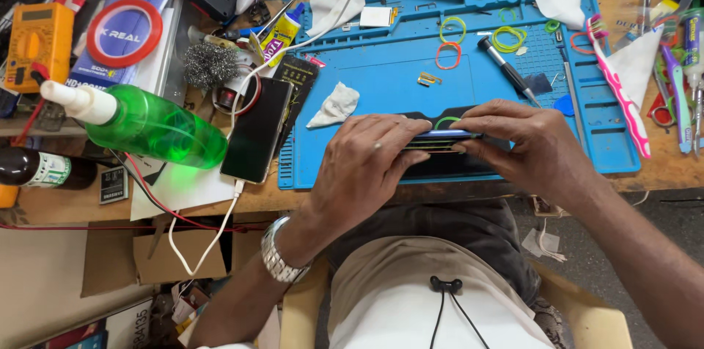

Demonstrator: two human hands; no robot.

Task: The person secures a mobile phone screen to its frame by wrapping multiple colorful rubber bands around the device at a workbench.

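Cluttered bench (660,169), blue repair mat (381,92): left hand (363,162), right hand (532,140) both clamped on phone (440,140) edges; rubber bands (477,37) unused beyond.

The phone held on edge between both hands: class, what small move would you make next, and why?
Probably keep pressing along the edge. Both hands, left hand and right hand, pinch the phone edge-up over the blue mat, a green rubber band looped over it. The seam looks slightly parted, though that is hard to tell.
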